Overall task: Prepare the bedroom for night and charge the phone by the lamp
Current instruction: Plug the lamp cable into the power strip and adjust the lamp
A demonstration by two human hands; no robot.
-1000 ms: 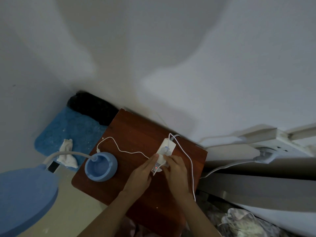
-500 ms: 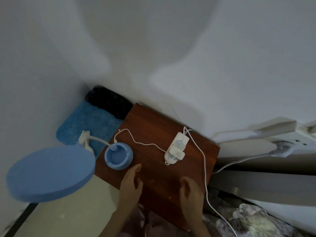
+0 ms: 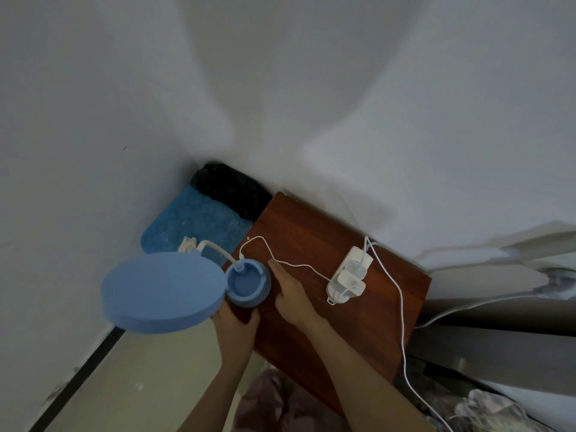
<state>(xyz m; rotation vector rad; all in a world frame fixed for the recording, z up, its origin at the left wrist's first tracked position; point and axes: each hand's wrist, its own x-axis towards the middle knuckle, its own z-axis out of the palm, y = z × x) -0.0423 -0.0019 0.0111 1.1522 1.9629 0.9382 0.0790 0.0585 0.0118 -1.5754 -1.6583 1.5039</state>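
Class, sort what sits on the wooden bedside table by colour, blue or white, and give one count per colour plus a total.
Blue: 1, the lamp with its round base.
White: 3, the power strip, the lamp cord, and the charging cable.
Total: 4

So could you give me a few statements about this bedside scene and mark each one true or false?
1. The lamp is blue. True.
2. A red light shows on the power strip. True.
3. The right hand is gripping the power strip. False: it lies on the nightstand beside the lamp base, apart from the strip.
4. A phone lies on the nightstand. False: none is visible there.
5. The left hand is at the nightstand's edge, just below the lamp base. True.
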